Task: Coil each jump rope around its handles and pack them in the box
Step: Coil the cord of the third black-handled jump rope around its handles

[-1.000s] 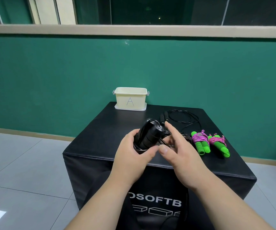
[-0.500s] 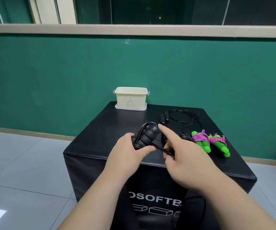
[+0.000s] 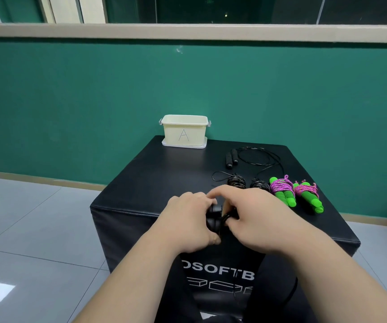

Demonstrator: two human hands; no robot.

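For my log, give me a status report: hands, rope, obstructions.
Left hand grips black handles; right hand pinches their cord. Box at far edge. Coiled black ropes lie just beyond hands.

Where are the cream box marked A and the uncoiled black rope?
Cream plastic box marked A (image 3: pixel 195 136): head view, front wall.
Uncoiled black jump rope (image 3: pixel 229 160): head view, its paired handles.

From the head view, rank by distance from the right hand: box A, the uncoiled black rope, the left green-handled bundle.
1. Left green-handled bundle, just beyond the right hand, to its right.
2. Uncoiled black rope, farther back, mid-table.
3. Box A, far edge, left.
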